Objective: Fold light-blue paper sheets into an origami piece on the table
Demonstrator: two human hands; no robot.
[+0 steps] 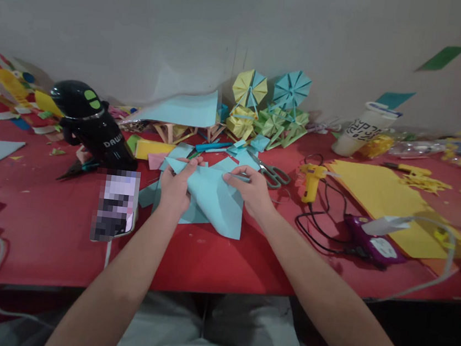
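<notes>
A light blue sheet of paper is held up between my two hands, its lower part curling down toward me. My left hand pinches its upper left edge between thumb and fingers. At the upper right edge, my right hand pinches the same sheet, its fingertips partly behind the paper. More blue paper lies under and behind it on the red table. Scissors with grey handles rest just beyond my right hand, and a blue pen lies behind the sheet.
A phone and a black bottle stand at left. To the right are a yellow glue gun, a purple power strip, yellow paper sheets and a white cup. Folded paper umbrellas stand by the wall.
</notes>
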